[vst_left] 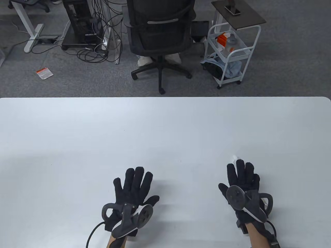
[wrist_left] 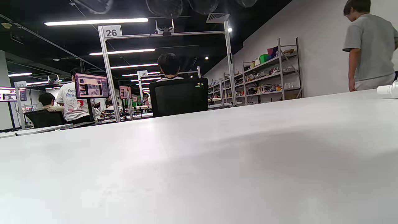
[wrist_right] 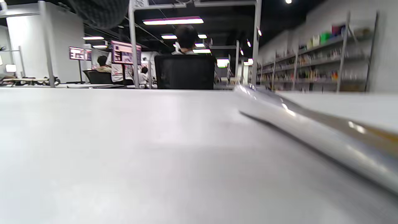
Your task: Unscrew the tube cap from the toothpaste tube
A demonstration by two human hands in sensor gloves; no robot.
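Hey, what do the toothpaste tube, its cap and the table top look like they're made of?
Toothpaste tube: looks like glossy silvery laminate or foil, judging by the sharp light streaks along its rounded side.
Cap: probably white plastic with a dull sheen; only part of it shows at the frame edge.
Table: smooth white top with a soft satin glare, likely laminate; unsure.
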